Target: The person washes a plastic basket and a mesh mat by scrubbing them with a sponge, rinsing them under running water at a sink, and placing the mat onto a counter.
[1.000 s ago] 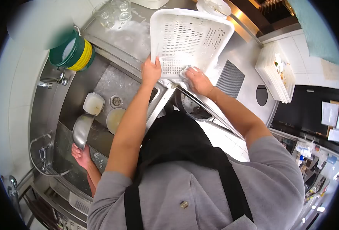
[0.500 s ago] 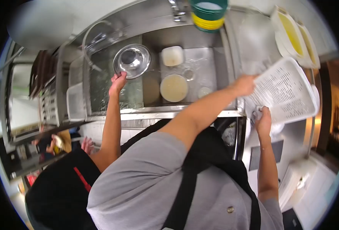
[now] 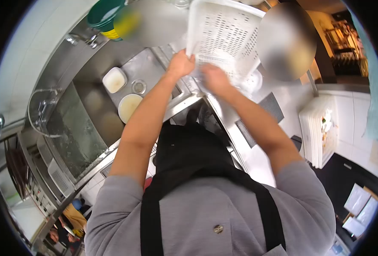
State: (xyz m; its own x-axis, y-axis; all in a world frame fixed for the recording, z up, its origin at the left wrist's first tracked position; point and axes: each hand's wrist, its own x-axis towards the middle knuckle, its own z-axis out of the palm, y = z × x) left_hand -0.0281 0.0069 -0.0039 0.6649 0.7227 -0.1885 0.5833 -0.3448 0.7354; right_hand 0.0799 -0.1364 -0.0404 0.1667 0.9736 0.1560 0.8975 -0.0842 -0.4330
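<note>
Well, prob mid-scrub: L hand (image 3: 181,65) clamped on rim of white basket (image 3: 227,32) at counter (image 3: 288,94) edge by sink (image 3: 148,64) corner, R hand (image 3: 214,79) blurred near its wall, grip can't tell, so next move calls for steady L hold, imo.

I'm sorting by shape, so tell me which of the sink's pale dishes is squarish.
The white dish nearer the tap: it has fairly straight sides and rounded corners, while the bowl beside the person's left arm is round.

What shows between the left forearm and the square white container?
In the head view, the round drain shows between the left forearm and square white container.
</note>
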